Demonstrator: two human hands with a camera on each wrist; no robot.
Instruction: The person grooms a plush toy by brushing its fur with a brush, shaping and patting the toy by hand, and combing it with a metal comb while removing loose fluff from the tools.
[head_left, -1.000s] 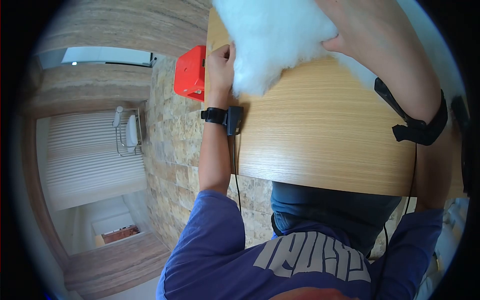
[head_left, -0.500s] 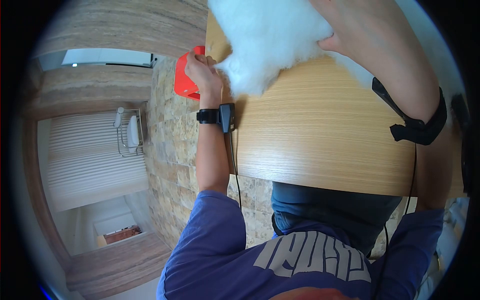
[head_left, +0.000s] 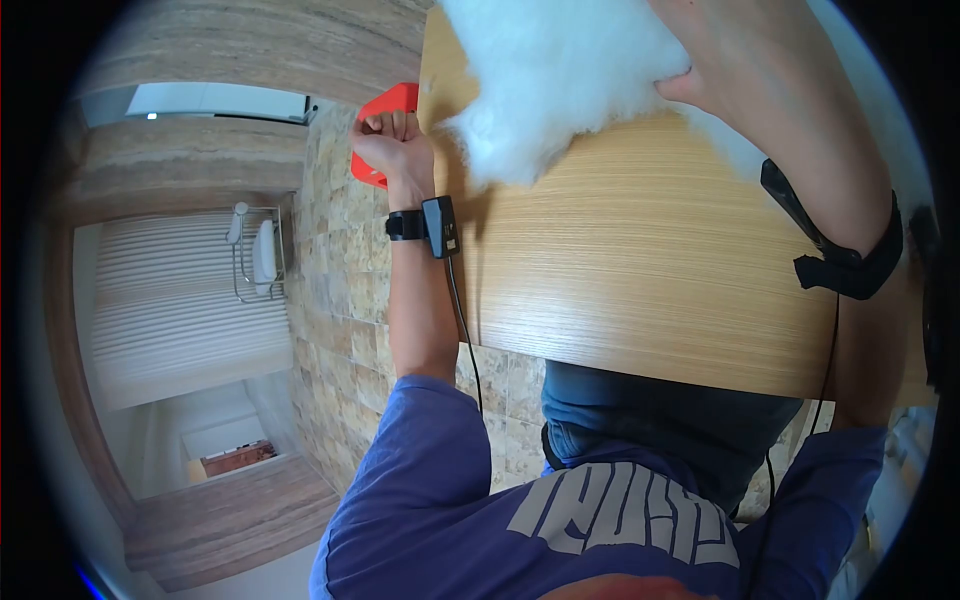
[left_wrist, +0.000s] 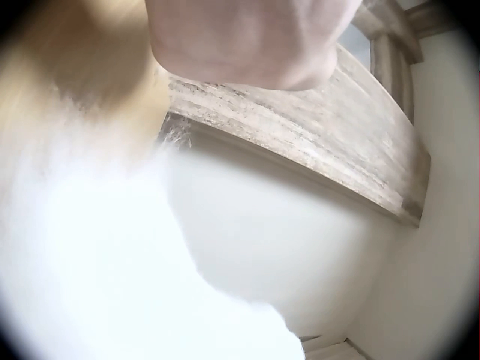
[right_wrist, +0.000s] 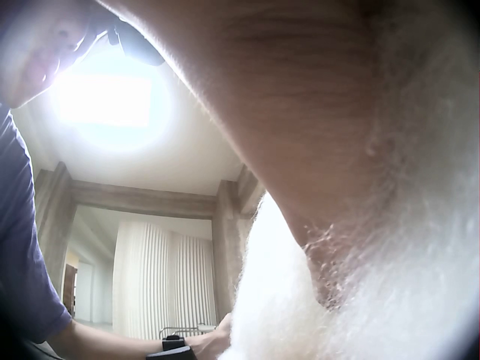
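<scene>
A mass of white fluffy fibre (head_left: 560,80) lies over the far part of the wooden table (head_left: 620,260). My left hand (head_left: 395,150) is at the table's left edge, palm turned up and fingers curled, with no fibre visible in it. In the left wrist view the curled left hand (left_wrist: 251,41) is above the bright fibre (left_wrist: 112,262). My right hand (head_left: 735,75) rests against the fibre's right side, thumb stretched out; its other fingers are out of sight. The right wrist view has the right hand (right_wrist: 300,112) touching fibre (right_wrist: 277,292).
Partly behind my left hand, a red plastic object (head_left: 402,97) stands beside the table's left edge. Cables (head_left: 462,310) hang from the wrist cameras. Stone-tiled floor (head_left: 340,290) lies to the left, with a white towel on a metal rack (head_left: 264,258) farther off.
My left hand has moved left off the fibre, turned palm up and now overlaps the red object. A wisp between hand and fibre has gone from sight. The right hand has barely moved.
</scene>
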